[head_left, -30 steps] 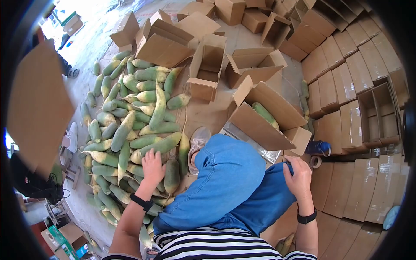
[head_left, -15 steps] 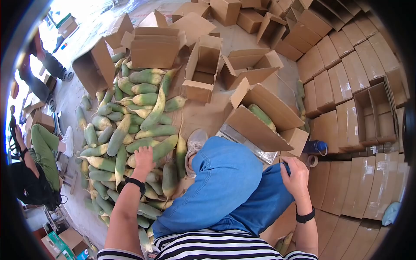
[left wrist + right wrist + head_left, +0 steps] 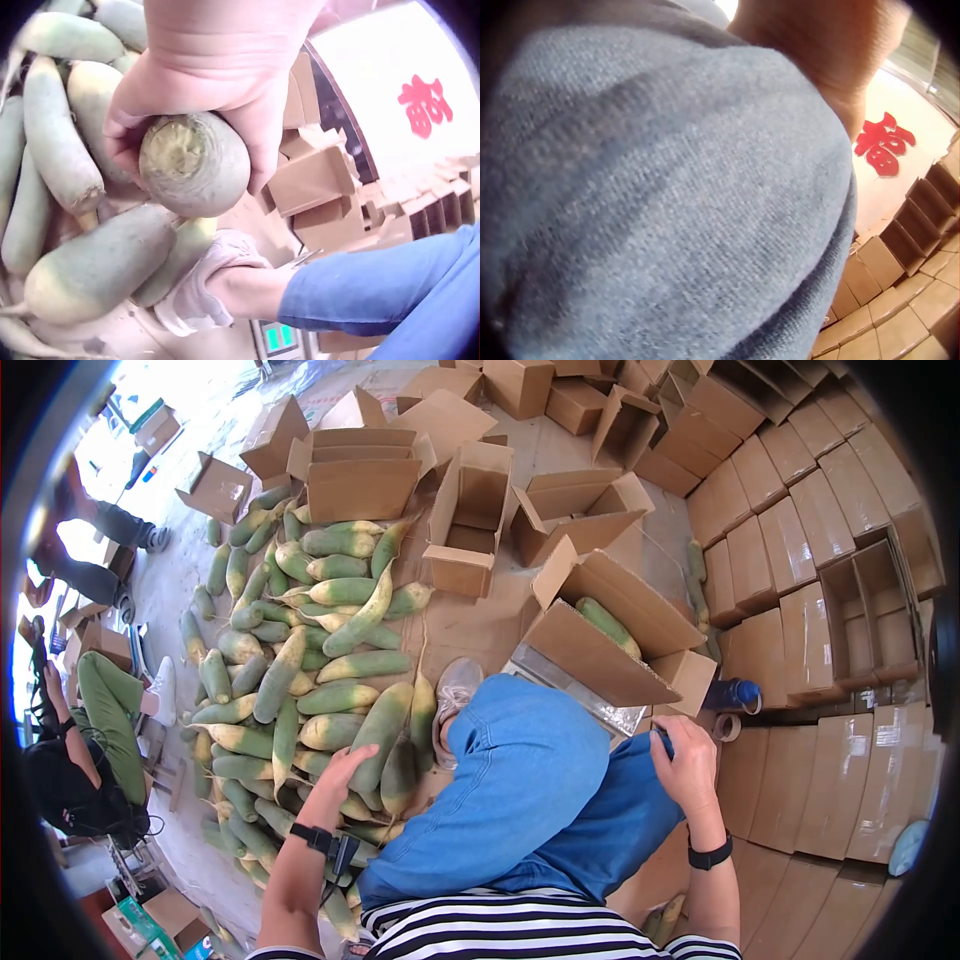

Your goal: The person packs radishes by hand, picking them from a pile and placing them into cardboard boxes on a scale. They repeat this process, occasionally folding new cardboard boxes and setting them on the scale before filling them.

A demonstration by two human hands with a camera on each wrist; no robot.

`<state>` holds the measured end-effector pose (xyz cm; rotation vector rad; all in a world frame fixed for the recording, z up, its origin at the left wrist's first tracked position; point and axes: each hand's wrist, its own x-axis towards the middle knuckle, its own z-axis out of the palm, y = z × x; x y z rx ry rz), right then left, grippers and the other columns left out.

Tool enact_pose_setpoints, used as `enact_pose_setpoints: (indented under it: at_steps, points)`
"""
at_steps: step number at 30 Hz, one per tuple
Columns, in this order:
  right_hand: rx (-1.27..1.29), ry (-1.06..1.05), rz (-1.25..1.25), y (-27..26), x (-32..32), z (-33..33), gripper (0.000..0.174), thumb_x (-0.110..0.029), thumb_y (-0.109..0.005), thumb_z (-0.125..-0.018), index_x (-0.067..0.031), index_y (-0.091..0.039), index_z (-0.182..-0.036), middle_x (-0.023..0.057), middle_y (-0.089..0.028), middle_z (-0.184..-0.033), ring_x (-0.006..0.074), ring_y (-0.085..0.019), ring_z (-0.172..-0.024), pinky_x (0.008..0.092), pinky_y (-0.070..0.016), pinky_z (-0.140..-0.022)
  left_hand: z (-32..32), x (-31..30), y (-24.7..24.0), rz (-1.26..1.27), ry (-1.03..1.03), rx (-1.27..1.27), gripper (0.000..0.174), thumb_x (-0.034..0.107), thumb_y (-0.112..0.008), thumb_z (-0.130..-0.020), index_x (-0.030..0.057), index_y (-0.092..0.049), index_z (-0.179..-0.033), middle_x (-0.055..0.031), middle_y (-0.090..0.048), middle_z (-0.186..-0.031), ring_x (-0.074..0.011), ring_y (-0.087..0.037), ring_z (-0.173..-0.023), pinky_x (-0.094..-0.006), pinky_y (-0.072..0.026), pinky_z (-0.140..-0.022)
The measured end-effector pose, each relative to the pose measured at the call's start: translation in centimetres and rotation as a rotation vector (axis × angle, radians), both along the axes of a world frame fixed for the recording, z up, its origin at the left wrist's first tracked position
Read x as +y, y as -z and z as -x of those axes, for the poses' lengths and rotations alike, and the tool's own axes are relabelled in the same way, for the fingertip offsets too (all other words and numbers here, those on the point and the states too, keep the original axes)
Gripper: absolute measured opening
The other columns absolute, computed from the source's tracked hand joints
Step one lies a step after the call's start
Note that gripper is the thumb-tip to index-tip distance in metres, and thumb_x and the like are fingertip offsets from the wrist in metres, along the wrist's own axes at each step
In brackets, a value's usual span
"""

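Observation:
My left hand (image 3: 343,778) grips a large green radish (image 3: 384,732) at the near side of the radish pile (image 3: 265,735). In the left wrist view the thumb and fingers curl round this radish, its blunt cut end (image 3: 180,150) facing the camera. More radishes, green with pale tapering ends, lie close beside and under it. My right hand (image 3: 688,762) rests on the knee of the blue jeans (image 3: 640,800). Denim (image 3: 675,187) fills most of the right wrist view, and the right fingers are hidden there.
An open carton (image 3: 610,630) with a radish inside stands on a scale (image 3: 279,341) by my foot. Several open cartons (image 3: 470,510) stand beyond the pile. Stacked boxes (image 3: 800,630) line the right side, near a blue roll (image 3: 735,696). Another person (image 3: 105,700) sits at left.
My left hand has gone from lying over the radish to holding it by its near end, with the radish turned more upright. A carton at far left has moved back. The right hand stays put.

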<state>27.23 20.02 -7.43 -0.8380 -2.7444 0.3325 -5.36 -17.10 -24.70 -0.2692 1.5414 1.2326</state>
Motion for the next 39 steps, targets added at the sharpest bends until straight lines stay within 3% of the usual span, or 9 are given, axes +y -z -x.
enact_pose_setpoints:
  at_steps: [10,13,17,18,22,28,32,36,39]
  points:
    - [0.107,-0.042,0.068,-0.4,-0.1,0.8,0.023,-0.007,-0.068,-0.082,-0.0032,-0.065,-0.104,0.0134,-0.065,-0.099,0.0331,-0.064,-0.091,0.0406,-0.0519,-0.082,-1.3,4.6,-11.7,-0.328,0.081,0.171,0.07,0.026,-0.078,-0.077,-0.0062,-0.05,-0.132,-0.0117,-0.061,-0.12,-0.0191,-0.059,-0.108,-0.0324,-0.0477,-0.092]
    - [0.174,-0.113,-0.07,-4.5,-0.6,2.8,0.049,-0.008,-0.07,-0.079,-0.0085,-0.058,-0.126,0.0138,-0.057,-0.125,0.034,-0.057,-0.111,0.041,-0.0486,-0.094,-1.4,8.5,-16.8,-0.536,0.242,0.324,0.074,0.026,-0.083,-0.071,-0.0068,-0.051,-0.13,-0.0098,-0.062,-0.116,-0.0163,-0.059,-0.103,-0.0301,-0.0462,-0.092]
    - [0.12,-0.385,-0.348,-12.4,-1.5,6.9,0.069,-0.01,-0.074,-0.071,-0.0154,-0.051,-0.136,0.0128,-0.048,-0.139,0.034,-0.048,-0.126,0.047,-0.0393,-0.106,-1.2,13.6,-23.9,-0.609,0.57,0.451,0.07,0.029,-0.083,-0.072,-0.0053,-0.054,-0.125,-0.0086,-0.064,-0.112,-0.0159,-0.059,-0.101,-0.0308,-0.0469,-0.091]
    - [0.074,-0.466,-0.387,-13.3,-1.4,7.6,0.083,-0.017,-0.083,-0.06,-0.0182,-0.05,-0.136,0.0136,-0.046,-0.142,0.0345,-0.046,-0.13,0.0481,-0.0373,-0.109,-1.6,15.0,-25.6,-0.619,0.703,0.486,0.069,0.032,-0.083,-0.072,-0.0046,-0.055,-0.123,-0.0093,-0.064,-0.11,-0.0162,-0.06,-0.1,-0.031,-0.0473,-0.089]
    - [0.028,-0.649,-0.431,-14.0,-0.1,8.7,0.081,-0.021,-0.083,-0.059,-0.0155,-0.052,-0.134,0.0119,-0.054,-0.129,0.0323,-0.054,-0.118,0.047,-0.0436,-0.101,-3.2,19.3,-27.6,-0.647,1.015,0.598,0.069,0.039,-0.083,-0.073,-0.0033,-0.056,-0.121,-0.0137,-0.065,-0.106,-0.0199,-0.061,-0.099,-0.0324,-0.0488,-0.087]
    - [0.077,-0.575,-0.186,-11.4,0.6,7.9,0.073,-0.012,-0.075,-0.066,-0.0156,-0.053,-0.136,0.0082,-0.055,-0.115,0.0278,-0.055,-0.107,0.0453,-0.0461,-0.097,-2.6,21.5,-27.0,-0.616,1.096,0.632,0.073,0.043,-0.082,-0.072,-0.0028,-0.055,-0.122,-0.0181,-0.063,-0.112,-0.0268,-0.062,-0.104,-0.0354,-0.0483,-0.091]
    - [0.077,-0.606,-0.309,-10.8,0.4,10.3,0.08,-0.016,-0.079,-0.063,-0.0144,-0.05,-0.137,0.0097,-0.053,-0.122,0.0294,-0.053,-0.113,0.046,-0.0423,-0.102,-1.9,19.7,-25.4,-0.586,0.971,0.71,0.07,0.037,-0.082,-0.074,-0.0033,-0.054,-0.125,-0.0153,-0.063,-0.113,-0.0224,-0.061,-0.105,-0.0334,-0.0473,-0.092]
    - [0.0,-0.545,-0.196,-11.2,-0.6,11.7,0.08,-0.015,-0.078,-0.069,-0.0128,-0.044,-0.141,0.015,-0.045,-0.139,0.0336,-0.044,-0.128,0.0476,-0.0378,-0.106,-1.2,15.4,-21.4,-0.569,0.602,0.536,0.064,0.024,-0.081,-0.077,-0.0034,-0.054,-0.127,-0.0075,-0.062,-0.113,-0.0134,-0.057,-0.104,-0.0302,-0.046,-0.092]
    - [0.022,-0.547,0.022,-9.9,-1.4,10.2,0.063,-0.016,-0.077,-0.075,-0.0076,-0.052,-0.132,0.0177,-0.048,-0.135,0.0352,-0.051,-0.121,0.0457,-0.043,-0.101,-0.5,11.6,-16.1,-0.342,0.284,0.535,0.063,0.025,-0.082,-0.077,-0.0054,-0.055,-0.125,-0.009,-0.063,-0.111,-0.015,-0.059,-0.101,-0.0303,-0.0477,-0.09]
